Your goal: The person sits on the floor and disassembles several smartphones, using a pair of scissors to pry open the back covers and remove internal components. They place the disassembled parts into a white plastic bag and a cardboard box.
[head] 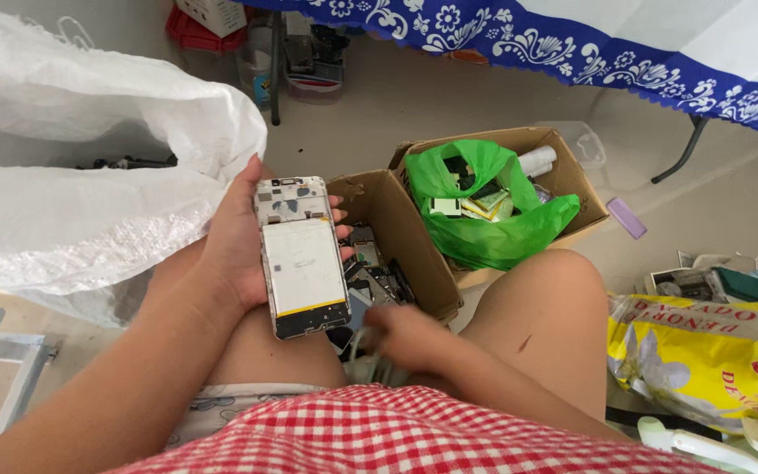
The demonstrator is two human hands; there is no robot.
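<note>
My left hand (232, 237) holds an opened phone body (302, 256) upright over my lap, its back cover off, showing a white battery and a grey board at the top. My right hand (407, 338) is low between my knees, blurred, fingers closed around a thin pale tool or cable (357, 347) that I cannot make out. Just behind the phone stands an open cardboard box (414, 241) with several dark phone parts inside.
A second cardboard box (572, 175) lined with a green plastic bag (493, 228) holds more parts. A large white woven sack (89, 167) lies at left. A yellow printed bag (704, 351) and loose scraps sit at right. A table with blue-patterned cloth (572, 44) stands behind.
</note>
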